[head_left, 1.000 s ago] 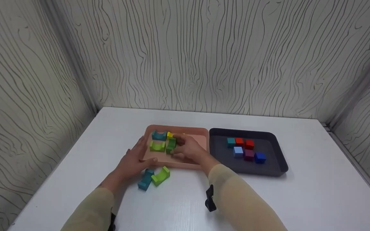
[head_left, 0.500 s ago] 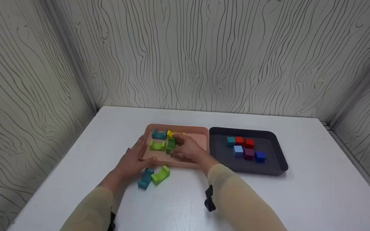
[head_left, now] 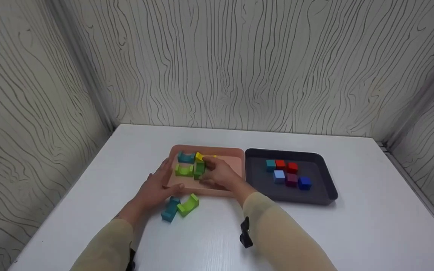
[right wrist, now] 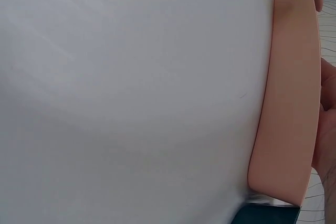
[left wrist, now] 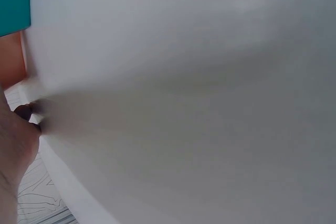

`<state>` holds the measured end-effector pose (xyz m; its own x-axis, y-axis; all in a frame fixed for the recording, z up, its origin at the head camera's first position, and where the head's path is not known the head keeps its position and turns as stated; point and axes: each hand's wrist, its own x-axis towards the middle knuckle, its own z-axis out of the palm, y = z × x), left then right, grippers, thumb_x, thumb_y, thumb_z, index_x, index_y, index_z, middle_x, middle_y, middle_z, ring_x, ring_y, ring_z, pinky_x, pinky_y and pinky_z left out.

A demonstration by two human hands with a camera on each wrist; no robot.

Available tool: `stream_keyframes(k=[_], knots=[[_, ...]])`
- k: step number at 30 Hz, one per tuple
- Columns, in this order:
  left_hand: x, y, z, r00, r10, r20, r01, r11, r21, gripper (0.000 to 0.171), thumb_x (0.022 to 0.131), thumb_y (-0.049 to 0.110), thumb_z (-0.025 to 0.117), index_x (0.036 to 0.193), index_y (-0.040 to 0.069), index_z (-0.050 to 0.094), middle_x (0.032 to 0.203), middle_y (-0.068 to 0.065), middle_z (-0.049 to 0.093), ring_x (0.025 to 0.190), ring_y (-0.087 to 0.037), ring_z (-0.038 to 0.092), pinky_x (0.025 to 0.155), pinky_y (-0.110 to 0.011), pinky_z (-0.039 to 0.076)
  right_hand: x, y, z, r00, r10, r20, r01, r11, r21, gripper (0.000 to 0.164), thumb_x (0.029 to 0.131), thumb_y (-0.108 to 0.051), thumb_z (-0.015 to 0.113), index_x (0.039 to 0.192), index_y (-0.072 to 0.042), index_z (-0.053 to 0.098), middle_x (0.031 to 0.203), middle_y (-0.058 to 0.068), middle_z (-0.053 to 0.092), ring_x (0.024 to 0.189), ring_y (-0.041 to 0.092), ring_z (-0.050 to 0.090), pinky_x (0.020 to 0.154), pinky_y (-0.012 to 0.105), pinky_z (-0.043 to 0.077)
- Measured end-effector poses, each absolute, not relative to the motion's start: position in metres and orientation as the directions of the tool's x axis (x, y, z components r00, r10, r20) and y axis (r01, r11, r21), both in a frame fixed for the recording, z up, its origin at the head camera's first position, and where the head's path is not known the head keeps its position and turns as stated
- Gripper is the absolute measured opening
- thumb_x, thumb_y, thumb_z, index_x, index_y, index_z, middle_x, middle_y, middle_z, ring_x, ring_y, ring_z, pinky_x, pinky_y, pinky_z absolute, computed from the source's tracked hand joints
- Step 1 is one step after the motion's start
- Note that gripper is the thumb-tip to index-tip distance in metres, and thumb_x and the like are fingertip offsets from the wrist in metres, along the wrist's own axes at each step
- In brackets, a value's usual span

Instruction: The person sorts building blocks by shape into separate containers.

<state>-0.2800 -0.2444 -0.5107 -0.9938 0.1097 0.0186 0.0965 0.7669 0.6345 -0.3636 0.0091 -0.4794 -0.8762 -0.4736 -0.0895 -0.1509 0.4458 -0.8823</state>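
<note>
In the head view, my right hand (head_left: pixel 222 174) reaches into the pink tray (head_left: pixel 233 162) and pinches a dark green U-shaped block (head_left: pixel 199 170) between thumb and fingers. Left of that block lies a lime U-shaped block (head_left: pixel 184 171). Behind them are a teal U-shaped block (head_left: pixel 186 158) and a yellow block (head_left: pixel 199 156), the latter partly hidden by the right hand. My left hand (head_left: pixel 156 189) rests against the tray's front left corner, fingers extended along its left side and thumb near the front rim.
A second teal U-shaped block (head_left: pixel 170 209) and a second lime one (head_left: pixel 188 205) lie on the white table (head_left: pixel 194 241) before the pink tray. To its right stands a dark tray (head_left: pixel 317 195) holding several coloured cubes, including a blue cube (head_left: pixel 304 183). Patterned walls surround the table.
The dark green block has shifted slightly left, closer to the lime block, with my right hand still pinching it. My left hand stays at the tray's corner.
</note>
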Motion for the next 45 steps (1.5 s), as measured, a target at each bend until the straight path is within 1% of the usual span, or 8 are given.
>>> stream_keyframes(k=[13, 16, 22, 29, 33, 38, 42, 45], knots=[[-0.28, -0.244, -0.51, -0.995, 0.1, 0.024, 0.093, 0.769, 0.633, 0.104, 0.098, 0.066, 0.063, 0.172, 0.026, 0.001, 0.179, 0.002, 0.005, 0.164, -0.031, 0.008, 0.128, -0.062, 0.002, -0.366, 0.008, -0.478, -0.874, -0.473, -0.11, -0.156, 0.488, -0.859, 0.075, 0.094, -0.01, 0.08, 0.162, -0.012, 0.046, 0.161, 0.004, 0.051, 0.148, 0.022, 0.046, 0.121, 0.042, 0.038], [-0.279, -0.243, -0.508, -0.995, 0.099, 0.029, 0.095, 0.764, 0.638, 0.104, 0.099, 0.064, 0.065, 0.172, 0.027, 0.001, 0.179, 0.001, 0.006, 0.163, -0.031, 0.009, 0.128, -0.063, 0.002, -0.366, 0.008, -0.477, -0.875, -0.471, -0.109, -0.162, 0.497, -0.852, 0.076, 0.094, -0.012, 0.081, 0.161, -0.011, 0.046, 0.16, 0.006, 0.052, 0.148, 0.023, 0.047, 0.121, 0.042, 0.039], [-0.279, -0.242, -0.507, -0.994, 0.1, 0.037, 0.1, 0.762, 0.64, 0.102, 0.099, 0.061, 0.066, 0.173, 0.025, 0.004, 0.179, -0.001, 0.006, 0.163, -0.032, 0.01, 0.128, -0.063, 0.002, -0.367, 0.007, -0.478, -0.869, -0.486, -0.094, -0.17, 0.471, -0.866, 0.08, 0.093, -0.008, 0.081, 0.162, -0.006, 0.042, 0.162, 0.011, 0.048, 0.151, 0.025, 0.044, 0.12, 0.039, 0.04], [-0.28, -0.242, -0.511, -0.995, 0.094, 0.028, 0.09, 0.759, 0.644, 0.102, 0.098, 0.064, 0.065, 0.173, 0.027, 0.005, 0.179, 0.002, 0.005, 0.163, -0.033, 0.009, 0.129, -0.061, 0.001, -0.366, 0.009, -0.479, -0.865, -0.49, -0.108, -0.157, 0.469, -0.869, 0.084, 0.092, -0.011, 0.083, 0.165, -0.013, 0.04, 0.164, 0.007, 0.047, 0.152, 0.024, 0.042, 0.122, 0.041, 0.037], [-0.279, -0.242, -0.513, -0.996, 0.09, 0.028, 0.087, 0.761, 0.643, 0.103, 0.097, 0.067, 0.064, 0.172, 0.028, 0.005, 0.179, 0.003, 0.005, 0.163, -0.032, 0.009, 0.129, -0.061, 0.002, -0.364, 0.013, -0.479, -0.857, -0.502, -0.118, -0.124, 0.421, -0.899, 0.087, 0.093, -0.014, 0.084, 0.166, -0.016, 0.037, 0.165, 0.005, 0.046, 0.152, 0.024, 0.041, 0.123, 0.043, 0.037], [-0.279, -0.241, -0.514, -0.996, 0.085, 0.031, 0.085, 0.763, 0.64, 0.105, 0.096, 0.071, 0.063, 0.172, 0.028, 0.006, 0.178, 0.003, 0.006, 0.163, -0.033, 0.01, 0.129, -0.06, 0.003, -0.36, 0.017, -0.475, -0.857, -0.502, -0.117, -0.09, 0.37, -0.925, 0.085, 0.095, -0.023, 0.083, 0.167, -0.02, 0.037, 0.162, 0.006, 0.049, 0.148, 0.026, 0.045, 0.121, 0.046, 0.039], [-0.28, -0.242, -0.513, -0.996, 0.083, 0.026, 0.08, 0.762, 0.642, 0.104, 0.096, 0.07, 0.063, 0.172, 0.029, 0.006, 0.178, 0.003, 0.006, 0.163, -0.032, 0.01, 0.129, -0.059, 0.002, -0.358, 0.02, -0.467, -0.868, -0.482, -0.119, -0.071, 0.357, -0.932, 0.076, 0.098, -0.034, 0.079, 0.164, -0.025, 0.043, 0.159, 0.005, 0.051, 0.145, 0.026, 0.047, 0.12, 0.05, 0.04], [-0.28, -0.243, -0.512, -0.996, 0.082, 0.028, 0.081, 0.76, 0.645, 0.104, 0.096, 0.068, 0.064, 0.173, 0.028, 0.006, 0.179, 0.002, 0.007, 0.163, -0.032, 0.01, 0.129, -0.06, 0.002, -0.358, 0.02, -0.457, -0.881, -0.456, -0.126, -0.04, 0.337, -0.94, 0.071, 0.099, -0.043, 0.076, 0.161, -0.026, 0.047, 0.156, 0.003, 0.054, 0.144, 0.024, 0.047, 0.12, 0.05, 0.04]])
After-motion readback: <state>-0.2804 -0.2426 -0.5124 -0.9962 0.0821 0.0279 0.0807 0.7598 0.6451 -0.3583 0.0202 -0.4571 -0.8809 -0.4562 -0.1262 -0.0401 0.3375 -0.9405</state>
